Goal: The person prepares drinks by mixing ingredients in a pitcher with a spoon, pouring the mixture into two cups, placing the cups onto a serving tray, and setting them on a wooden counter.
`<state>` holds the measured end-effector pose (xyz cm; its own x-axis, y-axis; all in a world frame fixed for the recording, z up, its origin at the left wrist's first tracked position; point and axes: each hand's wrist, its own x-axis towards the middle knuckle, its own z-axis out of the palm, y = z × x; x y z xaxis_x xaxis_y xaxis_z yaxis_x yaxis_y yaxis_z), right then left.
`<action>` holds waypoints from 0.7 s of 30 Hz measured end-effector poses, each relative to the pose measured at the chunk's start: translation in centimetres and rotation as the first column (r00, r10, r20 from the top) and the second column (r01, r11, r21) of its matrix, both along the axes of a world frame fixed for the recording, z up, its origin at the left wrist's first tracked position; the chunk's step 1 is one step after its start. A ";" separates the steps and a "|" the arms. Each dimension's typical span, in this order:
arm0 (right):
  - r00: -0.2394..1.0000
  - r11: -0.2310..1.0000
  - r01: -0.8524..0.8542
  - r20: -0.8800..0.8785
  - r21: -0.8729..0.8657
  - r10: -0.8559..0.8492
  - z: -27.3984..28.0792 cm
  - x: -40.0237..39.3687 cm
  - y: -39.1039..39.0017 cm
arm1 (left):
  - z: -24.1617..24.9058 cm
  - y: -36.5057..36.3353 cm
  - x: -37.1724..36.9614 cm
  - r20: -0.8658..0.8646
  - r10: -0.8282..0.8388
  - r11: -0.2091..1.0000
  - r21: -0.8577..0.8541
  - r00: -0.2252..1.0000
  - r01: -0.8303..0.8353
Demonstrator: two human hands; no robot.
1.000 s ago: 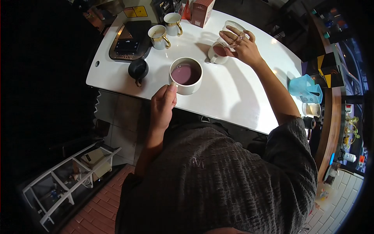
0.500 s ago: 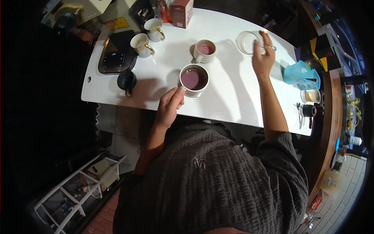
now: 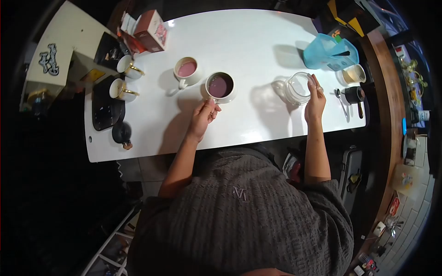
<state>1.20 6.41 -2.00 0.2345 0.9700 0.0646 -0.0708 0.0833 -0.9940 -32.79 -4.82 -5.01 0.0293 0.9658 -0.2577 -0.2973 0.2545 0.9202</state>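
My left hand [image 3: 201, 120] grips a white mug [image 3: 229, 98] by its handle, thumb on top. Dark purple liquid [image 3: 220, 86] fills much of that mug. At the right, my right hand [image 3: 315, 102] is closed around the right side of a clear glass container [image 3: 294, 94], whose exact kind is hard to make out. The glass seems to hold nothing, and my fingers partly hide its side. Left of the purple drink stands a second white mug [image 3: 195, 78] with pink liquid [image 3: 187, 69], its handle turned towards me.
Two white mugs with gold handles [image 3: 123, 89] [image 3: 130, 67] stand at the left by a black scale [image 3: 102, 108] and a portafilter [image 3: 121, 132]. Behind are a reddish box [image 3: 151, 31] and a machine [image 3: 43, 55]. A blue pitcher [image 3: 317, 53], small cup [image 3: 353, 73], spoon [image 3: 341, 103] and dark tamper-like tool [image 3: 354, 94] sit right.
The view has turned, shifting the table's things leftward and the right end closer. My right hand has brought the glass container nearer to me. My left hand still holds the purple drink's mug.
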 end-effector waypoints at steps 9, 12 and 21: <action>0.992 0.995 -0.038 0.114 -0.091 0.049 -0.5 3.1 -0.5 | -0.9 4.9 3.1 0.016 0.119 0.992 -0.037 0.993 -0.119; 0.995 0.993 -0.048 0.081 -0.105 0.056 -0.7 3.6 -0.1 | -1.4 5.8 3.3 -0.008 0.142 0.989 -0.026 0.990 -0.142; 0.996 0.991 -0.083 0.031 -0.103 0.087 -1.5 3.7 1.1 | -2.0 7.4 3.0 -0.032 0.179 0.984 -0.017 0.983 -0.180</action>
<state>4.94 7.56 -3.50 0.1501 0.9883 -0.0286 -0.0382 -0.0231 -0.9990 -29.75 2.55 -6.98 -0.1522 0.9493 -0.2749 -0.3118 0.2178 0.9249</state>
